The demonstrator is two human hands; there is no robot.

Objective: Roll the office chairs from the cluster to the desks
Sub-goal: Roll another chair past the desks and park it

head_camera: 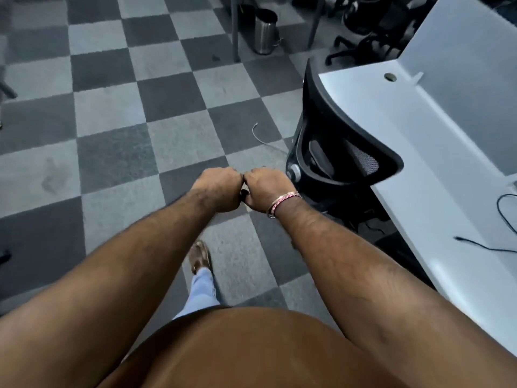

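A checkered carpet floor [134, 113] of light and dark grey squares carried a black mesh-backed office chair [340, 141], pushed in against a pale desk [436, 152] on the right. A steel bin [265, 31] stood on the carpet beside a desk leg [235, 29] at the top, with more black chairs [363, 32] clustered behind it. A thin white cable [258, 137] lay loose on the tiles near the chair, and black cables [486, 246] rested on the desk.

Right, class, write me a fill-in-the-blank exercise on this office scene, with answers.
1. The black mesh office chair is tucked against the white ____.
2. The steel waste bin stands on the ____-patterned carpet.
3. The red-and-silver bracelets sit on the ____ wrist.
4. The left hand and right hand are both ____.

Answers: desk; checker; right; fisted
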